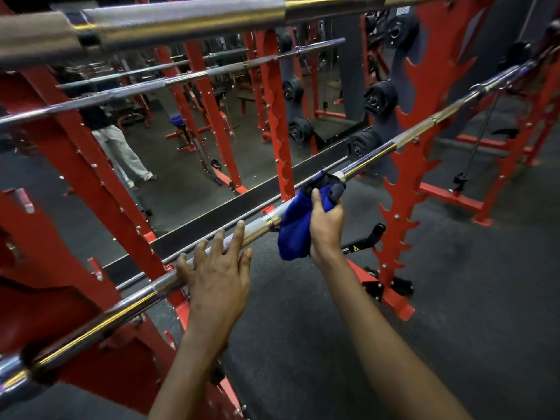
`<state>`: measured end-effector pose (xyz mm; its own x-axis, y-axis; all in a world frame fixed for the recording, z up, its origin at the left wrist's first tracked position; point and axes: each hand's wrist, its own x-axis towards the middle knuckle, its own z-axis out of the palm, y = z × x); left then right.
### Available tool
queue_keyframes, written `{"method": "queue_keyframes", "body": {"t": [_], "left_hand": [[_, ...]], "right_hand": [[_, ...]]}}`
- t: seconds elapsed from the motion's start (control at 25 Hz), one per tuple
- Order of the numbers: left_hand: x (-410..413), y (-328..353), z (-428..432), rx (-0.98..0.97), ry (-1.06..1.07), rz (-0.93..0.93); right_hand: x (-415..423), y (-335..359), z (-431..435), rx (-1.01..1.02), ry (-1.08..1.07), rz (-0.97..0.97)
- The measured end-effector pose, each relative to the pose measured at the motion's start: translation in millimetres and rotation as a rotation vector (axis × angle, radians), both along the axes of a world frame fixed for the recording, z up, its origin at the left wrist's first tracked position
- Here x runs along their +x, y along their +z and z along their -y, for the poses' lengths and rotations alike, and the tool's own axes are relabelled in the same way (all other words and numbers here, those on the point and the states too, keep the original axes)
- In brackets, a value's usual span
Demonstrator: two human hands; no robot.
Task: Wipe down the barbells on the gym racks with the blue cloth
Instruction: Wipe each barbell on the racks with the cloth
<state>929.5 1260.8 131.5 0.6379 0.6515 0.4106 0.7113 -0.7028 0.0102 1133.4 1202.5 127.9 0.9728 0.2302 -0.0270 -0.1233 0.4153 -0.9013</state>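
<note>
While the left hand (pixel 218 280) rests, fingers spread, on the long chrome steel barbell (pixel 121 307), the right hand (pixel 325 225) at its 2 o'clock grips the soft blue cloth (pixel 292 237) bunched round that heavy, stiff, probably slick shaft.

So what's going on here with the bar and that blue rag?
A person is cleaning gym equipment. Their right hand grips a blue cloth bunched around a barbell that lies across a red rack, partway along the shaft. Their left hand rests on the same bar nearer to them, fingers spread and fairly straight, apparently steadying it. Another barbell sits higher up, close to the camera, and nobody is touching it.
</note>
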Motion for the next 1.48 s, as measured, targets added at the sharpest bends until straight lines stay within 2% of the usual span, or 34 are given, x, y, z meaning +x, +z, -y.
{"method": "queue_keyframes", "body": {"t": [0.12,0.2,0.28,0.32,0.4,0.48,0.64,0.76,0.84,0.92,1.08,1.12,1.24,1.32,1.4,1.48], "left_hand": [[-1,3,2,-0.042,0.02,-0.019],[2,5,6,-0.089,0.051,-0.015],[14,8,10,-0.111,0.068,0.01],[22,10,10,-0.114,0.061,0.017],[42,14,16,-0.093,0.024,0.021],[59,14,24,-0.071,0.0,0.02],[79,9,32,-0.034,0.019,0.048],[100,14,31,-0.022,0.029,0.039],[116,21,28,-0.044,0.049,-0.072],[129,27,23,-0.042,0.048,-0.166],[138,23,27,0.056,0.036,-0.142],[138,19,29,0.087,0.03,-0.114],[148,17,31,0.133,-0.018,-0.062],[159,20,28,0.133,-0.071,-0.066],[172,26,25,0.094,-0.114,-0.083],[184,31,23,0.093,-0.141,-0.099]], "right_hand": [[14,2,1,0.263,0.031,-0.28],[27,4,3,0.437,0.199,-0.379],[26,-2,6,0.473,0.328,-0.406],[22,-8,7,0.404,0.356,-0.381],[17,-21,16,0.166,0.273,-0.202],[22,-30,28,-0.036,0.081,0.103],[47,-43,48,-0.247,-0.154,0.672],[69,-33,44,-0.332,-0.068,0.982],[92,-21,39,-0.507,0.034,1.149],[120,-14,41,-0.606,0.029,1.158],[188,6,49,-0.66,-0.064,0.838],[191,7,48,-0.662,-0.07,0.862],[172,-6,44,-0.636,-0.006,1.158],[176,-13,47,-0.592,0.061,1.257],[198,-10,47,-0.526,0.008,1.215],[215,-9,46,-0.484,-0.135,0.991]]}}
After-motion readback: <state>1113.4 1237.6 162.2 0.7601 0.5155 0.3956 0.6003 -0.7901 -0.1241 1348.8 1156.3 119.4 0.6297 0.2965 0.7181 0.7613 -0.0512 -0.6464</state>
